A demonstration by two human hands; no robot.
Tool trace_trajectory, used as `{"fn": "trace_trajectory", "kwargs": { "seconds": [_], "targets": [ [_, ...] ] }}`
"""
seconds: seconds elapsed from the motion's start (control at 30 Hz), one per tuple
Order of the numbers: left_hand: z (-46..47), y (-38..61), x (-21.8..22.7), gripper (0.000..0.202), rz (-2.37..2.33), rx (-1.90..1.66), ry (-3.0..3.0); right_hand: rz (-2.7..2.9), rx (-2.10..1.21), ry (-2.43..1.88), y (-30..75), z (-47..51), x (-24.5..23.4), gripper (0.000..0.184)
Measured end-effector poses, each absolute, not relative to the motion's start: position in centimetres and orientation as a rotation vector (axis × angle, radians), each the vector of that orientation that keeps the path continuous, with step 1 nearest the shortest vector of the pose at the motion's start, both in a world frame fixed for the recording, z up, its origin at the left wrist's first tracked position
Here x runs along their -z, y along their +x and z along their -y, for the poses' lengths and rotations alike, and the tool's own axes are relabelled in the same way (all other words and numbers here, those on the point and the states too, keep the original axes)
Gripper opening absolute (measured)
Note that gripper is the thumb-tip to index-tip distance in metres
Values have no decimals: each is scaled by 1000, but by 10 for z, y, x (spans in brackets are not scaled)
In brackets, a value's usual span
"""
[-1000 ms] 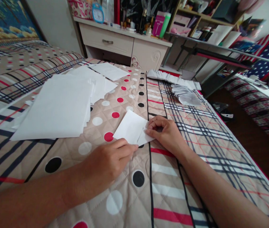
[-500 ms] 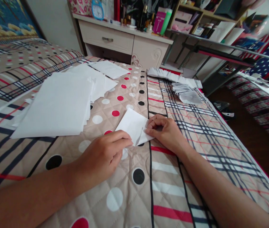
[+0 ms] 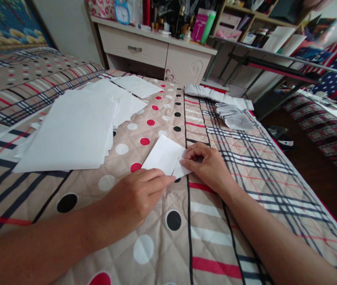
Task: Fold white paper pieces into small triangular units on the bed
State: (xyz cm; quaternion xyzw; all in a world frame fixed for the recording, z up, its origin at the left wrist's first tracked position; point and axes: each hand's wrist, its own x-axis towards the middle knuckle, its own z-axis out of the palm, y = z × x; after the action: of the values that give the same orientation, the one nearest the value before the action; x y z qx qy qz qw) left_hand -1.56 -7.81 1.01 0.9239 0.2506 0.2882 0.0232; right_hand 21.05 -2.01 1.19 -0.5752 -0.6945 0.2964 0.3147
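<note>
A small folded white paper (image 3: 166, 156) lies on the patterned quilt (image 3: 221, 221) in front of me. My left hand (image 3: 134, 198) is curled, its fingertips pressing on the paper's near edge. My right hand (image 3: 210, 164) has its fingers bent and pinches the paper's right corner, where a small flap stands up. Both forearms rest low over the quilt.
A big stack of white sheets (image 3: 73, 130) lies to the left, with more loose sheets (image 3: 137, 86) behind it. Folded paper pieces (image 3: 226, 105) are piled in a row at the bed's far right edge. A cream dresser (image 3: 156, 51) and cluttered shelves stand beyond.
My left hand slid right along the paper's near edge, from beside the flap to pressing on it. The right hand kept its pinch on the corner.
</note>
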Motion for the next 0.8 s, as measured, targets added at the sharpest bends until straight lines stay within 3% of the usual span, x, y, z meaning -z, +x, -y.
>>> {"fn": "trace_trajectory", "kwargs": {
  "seconds": [0.23,0.8],
  "targets": [
    [79,-14,-9,43,-766,-866,2847,1844,-770,-1534,209,19,-14,12],
    [69,-7,-9,30,-767,-855,2726,1927,-665,-1767,202,16,-21,10]
  ]
}}
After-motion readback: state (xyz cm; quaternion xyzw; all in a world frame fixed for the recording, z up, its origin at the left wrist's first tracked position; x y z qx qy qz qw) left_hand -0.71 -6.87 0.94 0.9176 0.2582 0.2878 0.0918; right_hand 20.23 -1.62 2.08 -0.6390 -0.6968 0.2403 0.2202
